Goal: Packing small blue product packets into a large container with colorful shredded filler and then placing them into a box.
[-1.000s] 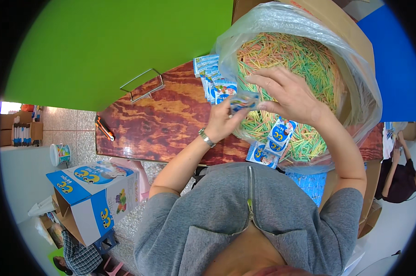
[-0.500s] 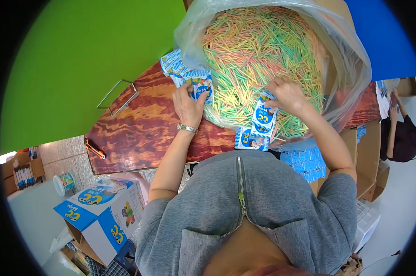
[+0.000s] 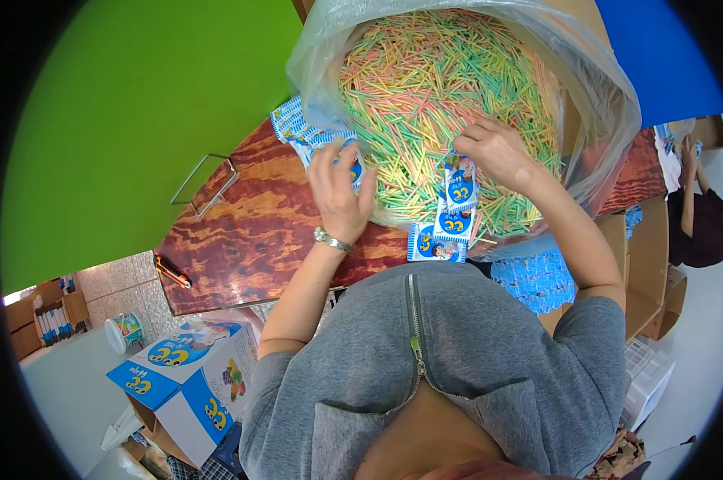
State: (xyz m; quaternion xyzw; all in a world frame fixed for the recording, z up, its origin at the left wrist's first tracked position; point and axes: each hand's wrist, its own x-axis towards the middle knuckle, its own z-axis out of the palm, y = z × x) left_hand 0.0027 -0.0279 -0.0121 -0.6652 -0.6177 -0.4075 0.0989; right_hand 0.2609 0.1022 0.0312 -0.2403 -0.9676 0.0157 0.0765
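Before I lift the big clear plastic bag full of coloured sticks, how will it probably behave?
The clear plastic bag looks thin and crinkled, so it would probably sag and not hold its shape. It is packed with coloured sticks, so likely heavy. Its mouth is open, so sticks may spill if tipped.

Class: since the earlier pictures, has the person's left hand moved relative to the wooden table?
Yes. The left hand moved down from the straws toward the brown wooden table.
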